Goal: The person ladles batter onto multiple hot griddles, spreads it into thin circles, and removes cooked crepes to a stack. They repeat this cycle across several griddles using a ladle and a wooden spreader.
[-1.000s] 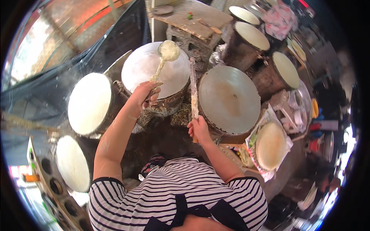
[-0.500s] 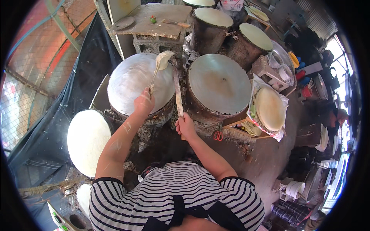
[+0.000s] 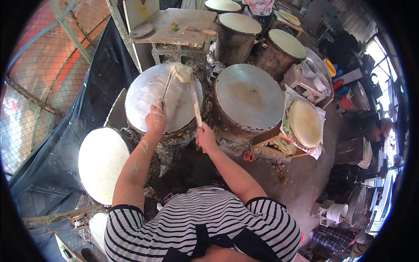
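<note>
A broad, round metal griddle (image 3: 142, 94) with a whitish, streaked surface sits on a dark drum stove in front of me. Closed round a thin, batter-smeared handle (image 3: 167, 89), my left hand (image 3: 156, 121) is over the griddle's near part. At the handle's far end is a broad cream-coloured lump or scoop (image 3: 182, 73); which one I cannot tell. My right hand (image 3: 206, 138) grips a long wooden stick (image 3: 195, 102) caked with pale batter. The stick's far end meets the cream-coloured end near the griddle's far right edge.
Close on the right stands a second griddle (image 3: 249, 96) with a brownish middle. Beyond it are more drum stoves (image 3: 271, 56). A stack of round flatbreads (image 3: 306, 123) lies at right, near red scissors (image 3: 248, 156). A large white disc (image 3: 102, 166) leans at left.
My left hand has moved left, and the cream-coloured end has shifted left and nearer. The tip of the right-hand stick has swung left against that end.
</note>
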`<state>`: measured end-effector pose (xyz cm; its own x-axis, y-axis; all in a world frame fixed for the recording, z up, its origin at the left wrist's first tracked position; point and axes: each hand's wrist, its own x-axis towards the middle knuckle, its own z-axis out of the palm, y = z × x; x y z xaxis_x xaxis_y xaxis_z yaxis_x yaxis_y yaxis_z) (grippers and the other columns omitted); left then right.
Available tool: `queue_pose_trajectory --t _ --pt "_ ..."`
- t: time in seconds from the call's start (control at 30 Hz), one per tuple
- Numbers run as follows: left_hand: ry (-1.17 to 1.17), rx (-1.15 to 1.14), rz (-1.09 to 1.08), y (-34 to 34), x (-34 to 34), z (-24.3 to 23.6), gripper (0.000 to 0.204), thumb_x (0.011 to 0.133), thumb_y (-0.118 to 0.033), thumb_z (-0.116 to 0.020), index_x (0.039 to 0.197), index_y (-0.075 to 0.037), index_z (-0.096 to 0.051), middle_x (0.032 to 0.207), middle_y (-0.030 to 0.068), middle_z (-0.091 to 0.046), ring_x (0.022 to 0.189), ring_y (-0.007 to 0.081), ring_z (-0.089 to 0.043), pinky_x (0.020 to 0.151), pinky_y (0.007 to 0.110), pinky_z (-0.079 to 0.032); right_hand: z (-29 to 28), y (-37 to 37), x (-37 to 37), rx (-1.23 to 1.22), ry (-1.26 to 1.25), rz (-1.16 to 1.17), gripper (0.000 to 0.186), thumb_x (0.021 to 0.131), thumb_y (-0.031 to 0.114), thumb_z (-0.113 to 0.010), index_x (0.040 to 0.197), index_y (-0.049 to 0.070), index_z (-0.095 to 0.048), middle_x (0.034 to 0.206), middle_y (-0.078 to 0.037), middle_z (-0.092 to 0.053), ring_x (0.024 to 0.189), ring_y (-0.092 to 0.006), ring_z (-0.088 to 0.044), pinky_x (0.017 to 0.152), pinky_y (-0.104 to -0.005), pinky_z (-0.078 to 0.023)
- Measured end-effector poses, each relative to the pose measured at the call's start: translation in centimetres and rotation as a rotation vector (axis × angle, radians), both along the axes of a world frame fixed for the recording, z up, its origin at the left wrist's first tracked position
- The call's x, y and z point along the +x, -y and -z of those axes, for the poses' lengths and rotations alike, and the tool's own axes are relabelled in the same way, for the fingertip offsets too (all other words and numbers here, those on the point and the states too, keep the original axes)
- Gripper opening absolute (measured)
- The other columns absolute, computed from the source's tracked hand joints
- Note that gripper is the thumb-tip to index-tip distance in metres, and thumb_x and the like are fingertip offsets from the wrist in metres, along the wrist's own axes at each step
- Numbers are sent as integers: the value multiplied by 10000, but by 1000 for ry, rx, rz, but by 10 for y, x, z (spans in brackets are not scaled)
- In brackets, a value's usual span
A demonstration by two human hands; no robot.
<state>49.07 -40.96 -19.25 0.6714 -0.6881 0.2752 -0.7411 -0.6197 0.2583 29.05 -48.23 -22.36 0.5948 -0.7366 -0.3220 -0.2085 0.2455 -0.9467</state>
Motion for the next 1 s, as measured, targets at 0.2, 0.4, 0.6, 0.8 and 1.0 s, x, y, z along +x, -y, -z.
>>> queue_pose_trajectory --t 0.2,0.4,0.6,0.8,1.0 --pt "-65 -58 -110 -4 7 2 532 818 -230 -578 1320 -140 -425 914 137 -554 744 318 -604 622 422 -485 47 14 22 -342 -95 5 240 897 117 -428 1118 84 -516 626 -31 -506 440 -116 -466 384 -280 -374" --pt "-125 -168 -147 -8 16 -4 507 825 -226 -578 1299 -111 -441 944 139 -562 792 319 -600 650 409 -481 35 17 32 -403 -141 1 276 856 120 -451 1111 47 -525 845 -213 -575 778 -364 -546 668 -429 -439" --pt "-176 -640 8 -4 33 20 358 858 -161 -550 1177 -7 -500 708 120 -576 606 220 -575 545 350 -457 4 27 46 -597 -211 -28 237 840 123 -453 1051 47 -530 847 -262 -601 825 -455 -563 713 -511 -453" --pt "-1091 -843 -129 -15 -13 -37 143 861 -170 -563 886 -33 -528 511 -17 -433 358 70 -370 336 230 -287 5 19 73 -671 -321 -85 260 847 134 -443 1074 39 -527 864 -271 -598 836 -461 -564 730 -527 -446" --pt "-1257 -908 -155 -44 -35 -45 123 873 -172 -545 830 -62 -511 529 -19 -410 373 81 -388 334 223 -297 5 34 65 -689 -331 -66 325 856 128 -428 1145 14 -522 841 -275 -598 838 -442 -572 730 -508 -450"
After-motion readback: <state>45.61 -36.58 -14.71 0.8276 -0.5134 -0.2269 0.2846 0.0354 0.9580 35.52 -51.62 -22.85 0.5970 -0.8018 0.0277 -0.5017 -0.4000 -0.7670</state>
